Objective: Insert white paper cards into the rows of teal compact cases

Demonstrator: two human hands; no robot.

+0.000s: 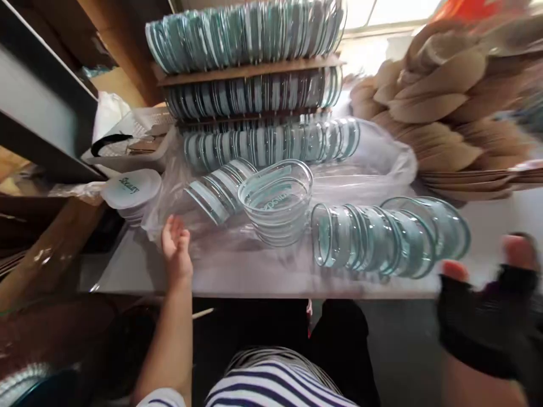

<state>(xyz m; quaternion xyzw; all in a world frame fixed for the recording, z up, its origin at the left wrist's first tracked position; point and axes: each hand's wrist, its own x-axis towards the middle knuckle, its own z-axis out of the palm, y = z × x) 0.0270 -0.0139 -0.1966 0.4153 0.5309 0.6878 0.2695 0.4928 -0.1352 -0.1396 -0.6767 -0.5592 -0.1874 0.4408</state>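
My left hand [176,244] is bare and empty, its palm turned up and fingers apart. It is beside a crumpled clear plastic bag [201,240] and near a tilted stack of clear tubs [218,192]. At the right, my right hand [487,299] wears a black fingerless glove and is blurred by motion; thumb and finger are spread, with nothing visible between them. Closest to it is a nested row of clear tubs [373,240] lying on its side. Between the hands stands an upright stack of clear oval tubs [278,212] with green lettering inside.
Long rows of nested tubs [250,34] are piled at the back, separated by cardboard strips [250,72]. White lids [134,189] and a white basket [146,124] are at left. Brown cardboard pieces [445,113] are heaped at right. The white table [263,280] ends before my body.
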